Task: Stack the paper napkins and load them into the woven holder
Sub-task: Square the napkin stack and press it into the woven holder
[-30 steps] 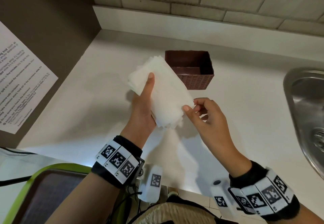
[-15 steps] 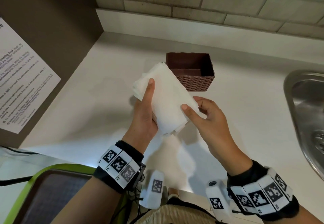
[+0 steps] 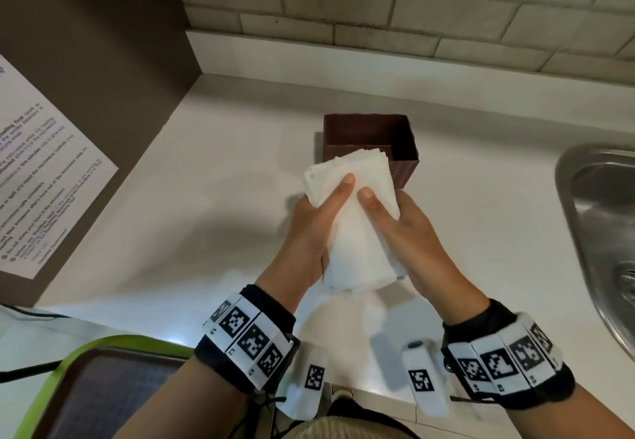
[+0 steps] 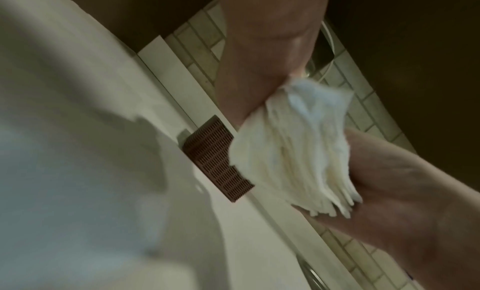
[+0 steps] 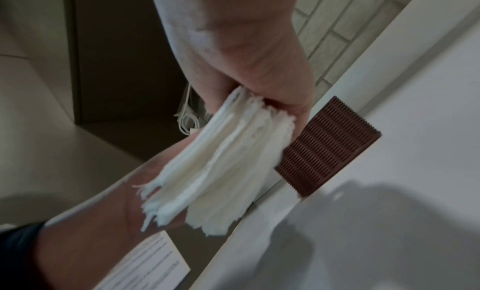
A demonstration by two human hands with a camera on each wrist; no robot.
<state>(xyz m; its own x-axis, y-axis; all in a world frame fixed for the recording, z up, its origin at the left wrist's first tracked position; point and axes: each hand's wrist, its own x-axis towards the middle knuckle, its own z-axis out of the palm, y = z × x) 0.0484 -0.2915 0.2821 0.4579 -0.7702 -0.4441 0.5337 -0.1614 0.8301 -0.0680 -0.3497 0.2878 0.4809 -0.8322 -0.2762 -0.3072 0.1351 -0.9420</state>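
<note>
My left hand [image 3: 311, 229] and right hand [image 3: 409, 229] clasp a stack of white paper napkins [image 3: 354, 218] between them, thumbs pressed on top, fingers wrapped underneath, wrists angled inward. I hold the stack in the air above the white counter [image 3: 206, 198], its far end overlapping the near rim of the empty brown woven holder [image 3: 402, 143]. A steel sink [image 3: 604, 205] lies to my right.
</note>
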